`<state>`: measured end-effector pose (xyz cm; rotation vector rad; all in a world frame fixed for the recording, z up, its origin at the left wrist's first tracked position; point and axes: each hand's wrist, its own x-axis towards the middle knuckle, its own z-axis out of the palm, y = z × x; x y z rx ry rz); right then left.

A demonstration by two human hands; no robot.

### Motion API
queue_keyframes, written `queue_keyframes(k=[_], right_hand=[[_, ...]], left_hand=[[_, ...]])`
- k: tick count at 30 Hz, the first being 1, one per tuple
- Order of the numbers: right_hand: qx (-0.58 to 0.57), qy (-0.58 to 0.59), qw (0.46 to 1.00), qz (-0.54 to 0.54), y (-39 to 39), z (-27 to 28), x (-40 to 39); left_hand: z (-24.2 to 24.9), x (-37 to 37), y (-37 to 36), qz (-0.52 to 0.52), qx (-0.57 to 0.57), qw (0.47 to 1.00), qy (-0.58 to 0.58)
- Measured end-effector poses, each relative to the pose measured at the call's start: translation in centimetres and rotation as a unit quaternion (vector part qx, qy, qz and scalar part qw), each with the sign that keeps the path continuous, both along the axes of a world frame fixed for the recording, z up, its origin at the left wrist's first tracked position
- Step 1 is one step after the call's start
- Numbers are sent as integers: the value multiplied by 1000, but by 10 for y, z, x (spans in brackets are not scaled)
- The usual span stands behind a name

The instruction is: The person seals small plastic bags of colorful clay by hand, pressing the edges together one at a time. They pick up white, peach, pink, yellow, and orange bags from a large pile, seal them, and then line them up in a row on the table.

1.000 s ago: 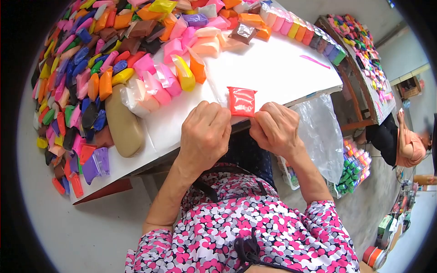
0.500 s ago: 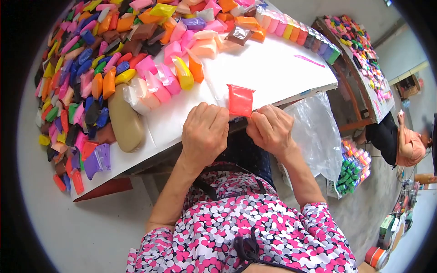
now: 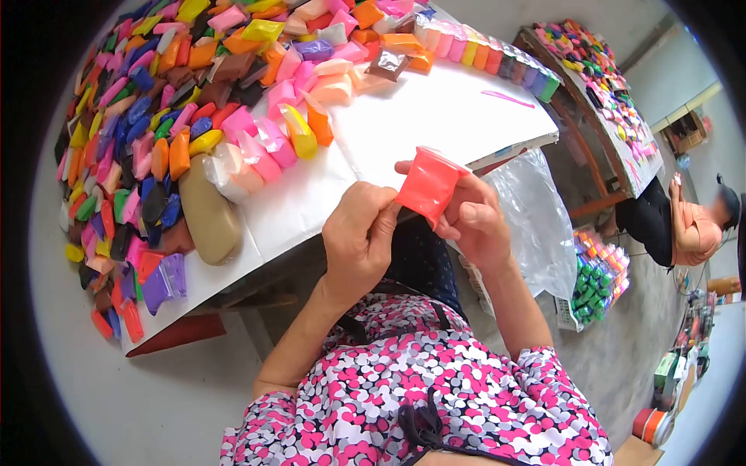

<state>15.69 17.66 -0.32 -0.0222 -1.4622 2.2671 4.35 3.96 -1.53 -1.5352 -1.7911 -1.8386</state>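
Observation:
A red packet of modelling clay [image 3: 429,186] is held up in front of me, above the table's near edge. My left hand [image 3: 361,233] is closed in a pinch at the packet's lower left corner. Behind the packet, my right hand [image 3: 480,221] has its fingers stretched out, touching the packet's back and right side, with the thumb raised off it. One right fingertip shows past the packet's left edge.
A big heap of coloured packets [image 3: 140,124] covers the table's left and back. A smooth tan block [image 3: 210,213] lies before it. Coloured packets [image 3: 482,56] line the back edge. Below right are a clear plastic bag [image 3: 532,225] and a crate [image 3: 569,313]. Another person [image 3: 695,229] sits at right.
My right hand has opened from a fist and turned its fingers behind the red packet. The packet has tilted, while my left hand keeps its pinch. The view has shifted slightly.

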Motion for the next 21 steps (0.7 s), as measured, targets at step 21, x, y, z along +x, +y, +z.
queue_keyframes(k=[21], right_hand=[[237,-102,938,-231,-9,21,-13]], left_hand=[[13,25,4,-137,-16,927,-348]])
